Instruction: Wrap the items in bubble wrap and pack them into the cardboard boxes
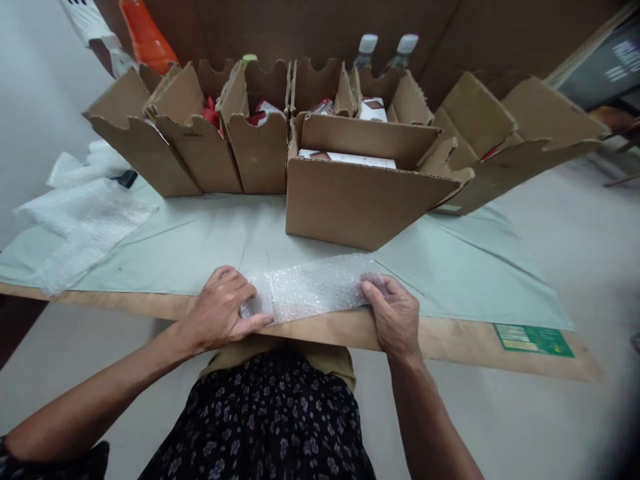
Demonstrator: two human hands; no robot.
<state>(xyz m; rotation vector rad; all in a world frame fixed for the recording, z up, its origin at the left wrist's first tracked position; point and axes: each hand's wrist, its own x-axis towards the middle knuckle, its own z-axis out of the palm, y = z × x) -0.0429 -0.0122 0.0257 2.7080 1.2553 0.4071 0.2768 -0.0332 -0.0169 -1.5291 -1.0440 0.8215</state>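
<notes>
A strip of clear bubble wrap (313, 285) lies across the front of the table between my hands. My left hand (225, 307) curls around its left end, which looks rolled or folded over; whether anything is inside I cannot tell. At the other end, my right hand (395, 310) pinches the wrap between thumb and fingers. Just beyond the strip stands a low cardboard box (360, 200) with white packs (345, 159) showing inside.
Several open cardboard bins (263, 153) line the back, some holding red or white packets. More bubble wrap (95, 220) is heaped at the left. Two capped bottles (367, 50) stand behind the bins. A green printed card (533, 340) lies at the table's front right edge.
</notes>
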